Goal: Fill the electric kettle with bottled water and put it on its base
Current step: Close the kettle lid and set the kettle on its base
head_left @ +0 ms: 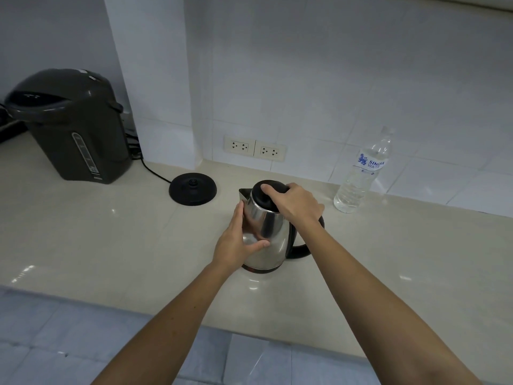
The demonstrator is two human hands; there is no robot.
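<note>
A stainless steel electric kettle (pixel 273 237) with a black lid and black handle stands on the beige counter (pixel 111 240), off its base. My left hand (pixel 237 240) is pressed against the kettle's left side, thumb across the front. My right hand (pixel 294 202) grips the black lid (pixel 265 197) from above. The round black kettle base (pixel 193 188) lies bare to the upper left of the kettle, its cord running left. A clear plastic water bottle (pixel 363 173) with a blue label stands capped by the tiled wall, to the right of the kettle.
A dark grey hot-water dispenser (pixel 69 126) stands at the back left of the counter. Two double wall sockets (pixel 254 148) sit low on the tiled wall behind the base. The counter's front edge (pixel 166 315) runs below my forearms, with grey floor tiles beneath.
</note>
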